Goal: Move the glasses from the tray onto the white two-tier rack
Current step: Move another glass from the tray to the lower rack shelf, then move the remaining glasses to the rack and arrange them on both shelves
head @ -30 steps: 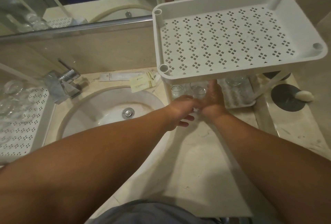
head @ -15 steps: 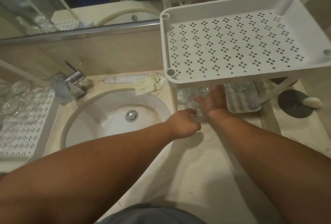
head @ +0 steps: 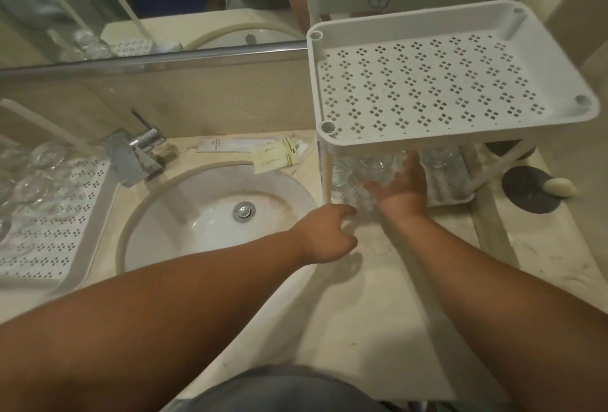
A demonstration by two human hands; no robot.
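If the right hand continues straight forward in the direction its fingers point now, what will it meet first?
Most likely the glasses standing on the lower tier of the rack. The right hand reaches in under the upper tier, fingers extended toward them. Depth is unclear; it may already touch one.

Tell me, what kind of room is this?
Most likely a bathroom, maybe in a hotel. There is a round sink with a chrome tap set in a stone counter, a big mirror behind it, and small toiletry packets by the wall.
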